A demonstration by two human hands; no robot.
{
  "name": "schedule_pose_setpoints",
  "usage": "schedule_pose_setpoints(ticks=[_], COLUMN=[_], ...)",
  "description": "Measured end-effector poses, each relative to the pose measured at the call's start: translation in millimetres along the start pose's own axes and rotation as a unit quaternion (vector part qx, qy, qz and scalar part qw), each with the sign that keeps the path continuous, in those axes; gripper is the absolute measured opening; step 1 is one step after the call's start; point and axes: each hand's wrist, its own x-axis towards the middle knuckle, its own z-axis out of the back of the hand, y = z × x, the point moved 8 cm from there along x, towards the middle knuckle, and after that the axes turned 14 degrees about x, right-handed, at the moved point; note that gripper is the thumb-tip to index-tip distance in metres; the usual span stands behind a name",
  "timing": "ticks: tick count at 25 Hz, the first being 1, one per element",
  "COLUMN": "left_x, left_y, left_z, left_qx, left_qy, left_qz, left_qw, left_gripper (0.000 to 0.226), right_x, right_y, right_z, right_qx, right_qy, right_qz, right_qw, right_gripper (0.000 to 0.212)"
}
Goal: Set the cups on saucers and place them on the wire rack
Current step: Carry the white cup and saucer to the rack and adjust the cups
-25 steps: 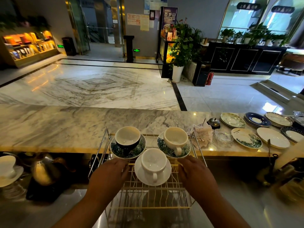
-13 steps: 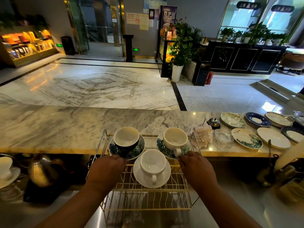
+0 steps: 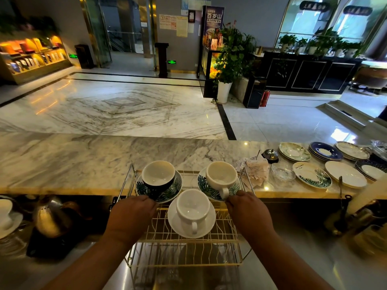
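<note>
A gold wire rack (image 3: 184,252) stands in front of me with three cups on saucers on its top. At the back left a dark cup (image 3: 158,174) sits on a leaf-patterned saucer (image 3: 176,186); my left hand (image 3: 130,216) pinches that saucer's near rim. At the back right a white cup (image 3: 221,175) sits on another leaf saucer (image 3: 204,186), and my right hand (image 3: 248,214) grips its near edge by the cup's handle. Between my hands a white cup (image 3: 192,208) rests on a plain white saucer (image 3: 206,228).
A marble counter (image 3: 83,160) runs behind the rack. Several spare saucers and plates (image 3: 312,174) lie on it at the right, with a glass dish (image 3: 282,172), paper slips and a call bell (image 3: 270,154). A metal kettle (image 3: 50,218) and another white cup (image 3: 5,212) stand lower left.
Both hands have moved forward from the rack's near part to the two back saucers and closed on their rims. The cups have barely shifted.
</note>
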Motion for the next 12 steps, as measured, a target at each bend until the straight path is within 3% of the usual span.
schedule_pose_setpoints(ticks=[12], left_x=[2.6], left_y=[3.2], left_z=[-5.1], left_qx=[-0.01], left_qy=[0.004], left_qz=[0.025], left_qw=[1.0], left_gripper=[0.02], right_x=[0.0], right_y=[-0.6], right_z=[-0.4], right_qx=[0.024], right_qy=[-0.004], right_qz=[-0.01], right_qw=[1.0], right_gripper=[0.025])
